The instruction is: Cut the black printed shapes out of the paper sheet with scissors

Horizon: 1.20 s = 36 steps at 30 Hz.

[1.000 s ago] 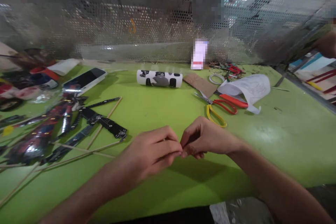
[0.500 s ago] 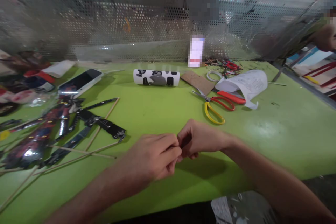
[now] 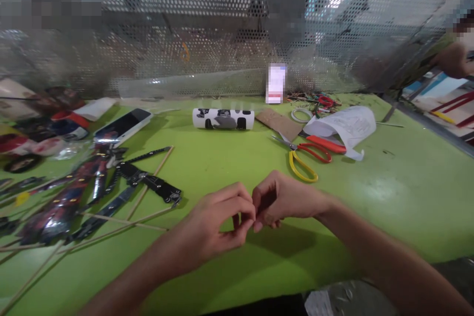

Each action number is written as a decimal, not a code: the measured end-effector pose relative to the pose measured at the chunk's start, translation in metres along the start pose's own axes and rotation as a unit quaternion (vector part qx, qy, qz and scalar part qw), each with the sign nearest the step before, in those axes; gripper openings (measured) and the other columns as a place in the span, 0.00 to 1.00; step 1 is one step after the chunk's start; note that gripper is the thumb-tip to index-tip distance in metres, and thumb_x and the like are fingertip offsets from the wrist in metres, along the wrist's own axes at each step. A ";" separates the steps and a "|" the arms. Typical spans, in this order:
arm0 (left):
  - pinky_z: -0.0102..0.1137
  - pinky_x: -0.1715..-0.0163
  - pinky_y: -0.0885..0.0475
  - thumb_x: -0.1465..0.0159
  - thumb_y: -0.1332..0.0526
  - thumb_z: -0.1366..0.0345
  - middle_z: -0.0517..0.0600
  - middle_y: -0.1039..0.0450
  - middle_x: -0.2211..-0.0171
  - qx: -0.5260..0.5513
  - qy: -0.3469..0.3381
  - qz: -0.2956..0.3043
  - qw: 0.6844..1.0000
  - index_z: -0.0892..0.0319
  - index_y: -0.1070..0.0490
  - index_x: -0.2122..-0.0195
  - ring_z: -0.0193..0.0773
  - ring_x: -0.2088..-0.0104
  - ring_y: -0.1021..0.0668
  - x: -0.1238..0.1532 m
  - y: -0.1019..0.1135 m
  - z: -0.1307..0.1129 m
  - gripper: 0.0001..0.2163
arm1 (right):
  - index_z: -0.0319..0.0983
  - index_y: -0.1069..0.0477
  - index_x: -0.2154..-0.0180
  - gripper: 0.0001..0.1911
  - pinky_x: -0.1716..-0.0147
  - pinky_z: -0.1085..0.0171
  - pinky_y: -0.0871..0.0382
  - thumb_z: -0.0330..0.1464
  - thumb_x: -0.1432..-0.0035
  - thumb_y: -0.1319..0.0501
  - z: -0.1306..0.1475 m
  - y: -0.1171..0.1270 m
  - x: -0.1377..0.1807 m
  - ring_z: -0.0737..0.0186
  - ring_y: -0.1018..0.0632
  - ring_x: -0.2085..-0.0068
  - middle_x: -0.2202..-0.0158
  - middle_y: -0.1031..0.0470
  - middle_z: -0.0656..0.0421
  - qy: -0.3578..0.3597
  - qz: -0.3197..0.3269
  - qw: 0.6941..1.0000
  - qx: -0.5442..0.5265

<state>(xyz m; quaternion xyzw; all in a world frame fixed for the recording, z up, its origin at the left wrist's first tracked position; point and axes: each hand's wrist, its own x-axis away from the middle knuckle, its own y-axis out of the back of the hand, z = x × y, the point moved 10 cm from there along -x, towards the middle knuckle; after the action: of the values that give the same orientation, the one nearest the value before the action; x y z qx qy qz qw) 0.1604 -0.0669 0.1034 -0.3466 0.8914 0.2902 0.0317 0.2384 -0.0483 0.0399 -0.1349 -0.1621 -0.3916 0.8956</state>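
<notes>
My left hand (image 3: 225, 219) and my right hand (image 3: 283, 200) meet above the green table (image 3: 207, 158), fingertips touching. Both are closed in a pinch, thumbs against forefingers. Whatever lies between the fingertips is too small or hidden to make out. Beyond my right hand lie scissors (image 3: 303, 167) with one yellow and one red handle, blades slightly apart. Left of my left hand are jointed black cut-out figures (image 3: 150, 181) fixed to thin wooden sticks (image 3: 128, 227). A white roll with black patches (image 3: 223, 119) rests farther back.
A smartphone (image 3: 124, 126) and a shiny dark-red figure (image 3: 61, 207) lie at left. Brown cardboard (image 3: 279, 122), a tape roll (image 3: 301, 115) and curled white paper (image 3: 346, 126) are at back right. A lit phone screen (image 3: 276, 84) stands before the perforated metal screen (image 3: 222, 24). Another person's arm (image 3: 454, 59) shows at far right.
The fingers of my left hand have opened a little from a tighter curl, leaving a gap behind the pinch. The whole view has shifted slightly; objects on the table stay in place.
</notes>
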 end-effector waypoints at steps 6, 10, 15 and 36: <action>0.23 0.65 0.34 0.34 0.40 0.75 0.47 0.31 0.62 -0.037 -0.038 -0.015 0.998 0.59 0.29 0.60 0.29 0.65 0.28 0.001 0.003 -0.004 0.05 | 0.34 0.21 0.72 0.09 0.83 0.79 0.33 0.27 0.60 0.25 -0.002 0.007 -0.001 0.76 0.28 0.81 0.81 0.24 0.65 0.007 -0.004 1.000 -0.014; 0.24 0.64 0.34 0.32 0.42 0.74 0.48 0.29 0.62 -0.088 -0.070 0.012 0.994 0.60 0.28 0.59 0.30 0.64 0.28 0.001 -0.002 -0.010 0.05 | 0.34 0.20 0.72 0.08 0.82 0.79 0.33 0.26 0.58 0.26 -0.004 0.001 -0.001 0.77 0.28 0.81 0.80 0.24 0.65 -0.007 0.026 1.000 0.003; 0.27 0.67 0.35 0.32 0.44 0.73 0.49 0.28 0.64 -0.153 -0.072 0.065 0.983 0.61 0.28 0.64 0.32 0.67 0.28 0.001 -0.013 -0.014 0.06 | 0.34 0.20 0.71 0.06 0.81 0.79 0.34 0.24 0.56 0.29 -0.011 -0.005 -0.002 0.77 0.28 0.80 0.79 0.24 0.65 -0.032 0.051 0.997 0.040; 0.28 0.69 0.37 0.37 0.42 0.76 0.47 0.29 0.66 -0.121 -0.029 0.053 0.991 0.60 0.31 0.67 0.33 0.68 0.30 -0.004 -0.024 0.004 0.05 | 0.34 0.22 0.72 0.05 0.78 0.73 0.34 0.25 0.58 0.33 -0.031 -0.005 -0.013 0.72 0.28 0.78 0.79 0.26 0.66 -0.022 0.062 0.994 0.083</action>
<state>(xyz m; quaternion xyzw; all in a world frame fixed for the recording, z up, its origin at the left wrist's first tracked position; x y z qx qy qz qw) 0.1783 -0.0768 0.0892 -0.2913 0.8658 0.4068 -0.0004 0.2323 -0.0544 0.0066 -0.0781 -0.2048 -0.3178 0.9225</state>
